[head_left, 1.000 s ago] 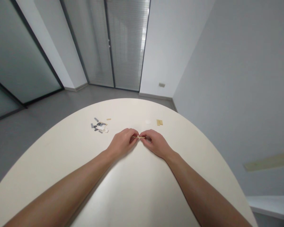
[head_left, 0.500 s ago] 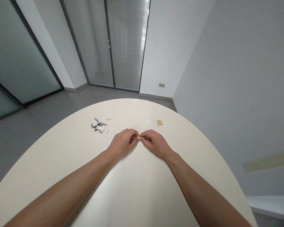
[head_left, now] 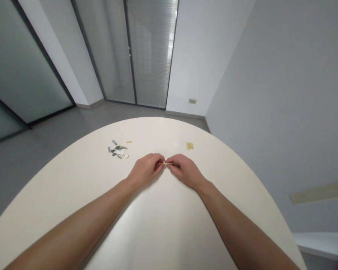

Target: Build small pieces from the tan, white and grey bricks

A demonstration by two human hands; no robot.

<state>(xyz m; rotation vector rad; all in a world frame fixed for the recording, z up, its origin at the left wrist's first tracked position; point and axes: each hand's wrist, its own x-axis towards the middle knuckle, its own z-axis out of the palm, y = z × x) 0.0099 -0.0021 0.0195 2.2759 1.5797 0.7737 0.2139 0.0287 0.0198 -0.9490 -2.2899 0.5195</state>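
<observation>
My left hand (head_left: 147,169) and my right hand (head_left: 185,169) meet at the middle of a round cream table (head_left: 73,195). Both are closed in a pinch on a small tan flat piece (head_left: 166,163) held between their fingertips, just above the tabletop. Most of the piece is hidden by the fingers. To the far left of my left hand lies a small pile of grey, white and tan pieces (head_left: 118,150). A tan studded plate (head_left: 189,145) lies beyond my right hand.
A single small tan piece (head_left: 129,142) lies near the pile, and a pale white piece (head_left: 176,144) sits beside the tan plate. Glass partitions and a blinded door stand behind the table. A grey wall runs along the right.
</observation>
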